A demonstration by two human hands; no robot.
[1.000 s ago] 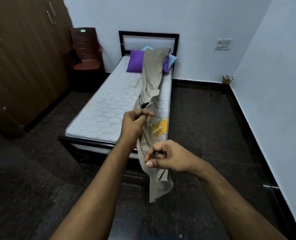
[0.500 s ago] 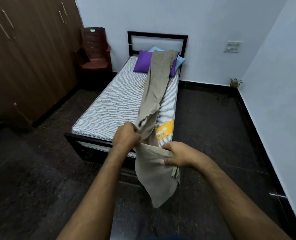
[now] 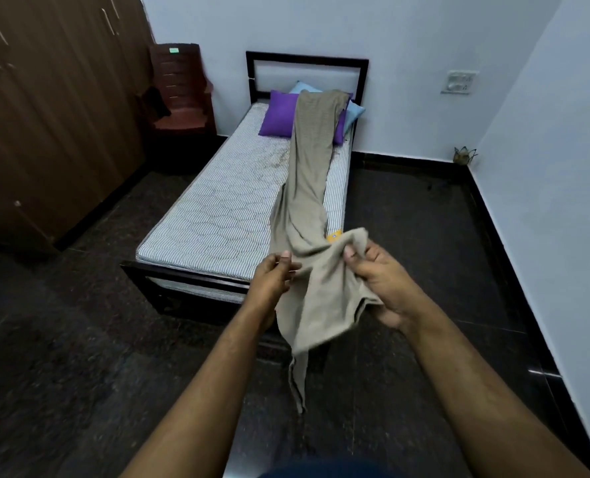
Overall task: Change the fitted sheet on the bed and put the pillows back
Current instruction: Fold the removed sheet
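A beige fitted sheet [image 3: 309,174] lies in a long bunched strip along the right side of the bare striped mattress [image 3: 217,215], its far end draped over the pillows. Its near end hangs past the foot of the black bed frame [image 3: 183,274]. My left hand [image 3: 272,274] pinches the sheet's left edge. My right hand [image 3: 376,274] grips a raised fold of the same end. A purple pillow [image 3: 279,113] and a light blue pillow [image 3: 353,112] sit at the headboard, partly hidden by the sheet.
A brown wardrobe [image 3: 45,115] lines the left wall, with a dark red plastic chair [image 3: 179,94] beside the bed's head. Dark tiled floor [image 3: 424,236] runs along the bed's right side up to the white wall. A small ornament [image 3: 464,155] stands in the far right corner.
Both hands have spread apart and risen, opening the sheet's near end. My right hand went from an empty curl to gripping the fabric. The view has shifted left, nearer the bed's foot.
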